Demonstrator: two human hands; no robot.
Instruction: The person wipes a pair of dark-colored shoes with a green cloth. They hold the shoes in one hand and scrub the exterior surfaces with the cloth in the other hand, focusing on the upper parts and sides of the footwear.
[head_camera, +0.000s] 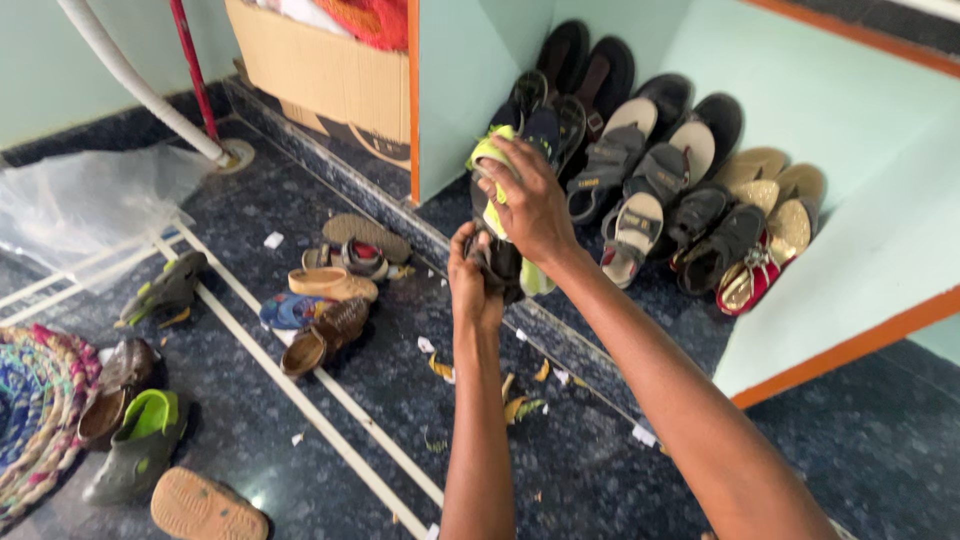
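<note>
My right hand (530, 200) grips a yellow-green and dark sandal (490, 158), held upright over the raised stone ledge (400, 215). Just below it, my left hand (470, 280) is closed on a second dark sandal (500, 265) with a pale green edge. Both hands hover in front of a pale green alcove (800, 100) where several sandals and slippers stand in rows, including grey strapped sandals (630, 200) and gold slippers (770, 210).
Loose footwear lies on the dark speckled floor: brown and tan sandals (325, 310), green clogs (140, 440), a dark shoe (165, 290). A woven mat (35, 400), a plastic sheet (90, 200), a cardboard box (320, 70), a white pipe (140, 85) and scattered dry leaves (520, 405) are around.
</note>
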